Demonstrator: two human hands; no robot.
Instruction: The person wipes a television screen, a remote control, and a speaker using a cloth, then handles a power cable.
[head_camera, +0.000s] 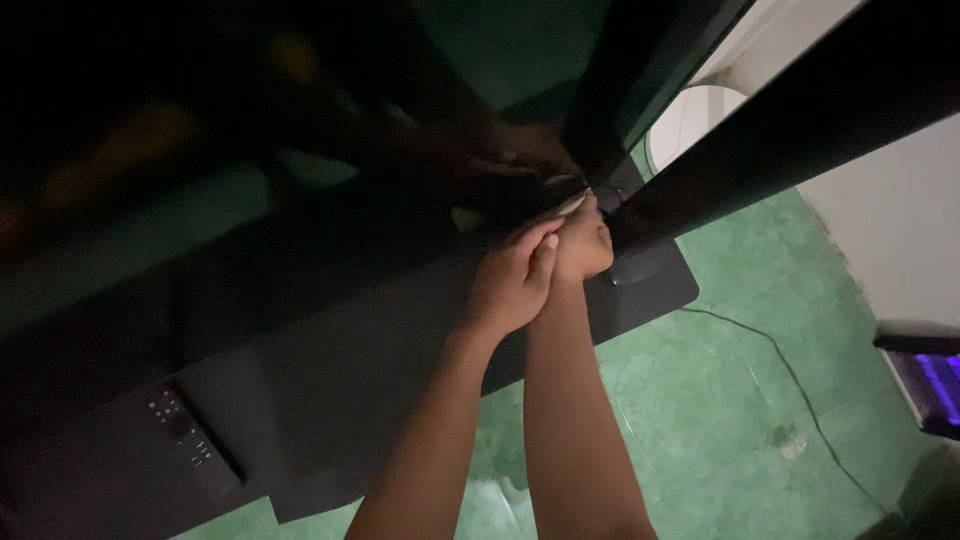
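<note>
Both my arms reach forward over a dark table (330, 380). My right hand (585, 243) is closed at the foot of a black slanted post (760, 130), with a small pale object (571, 202) sticking out past its fingertips. My left hand (512, 283) lies against the right one, its fingers pressed along the right hand's side; what it holds, if anything, is hidden. The area past the hands is very dark and nothing there can be made out.
A black remote control (187, 441) lies on the table at the near left. A second black post (640, 70) rises behind the hands. Below is green tiled floor (720, 400) with a thin cable (790, 370). A white round thing (695, 115) and a purple-lit device (930, 380) are at the right.
</note>
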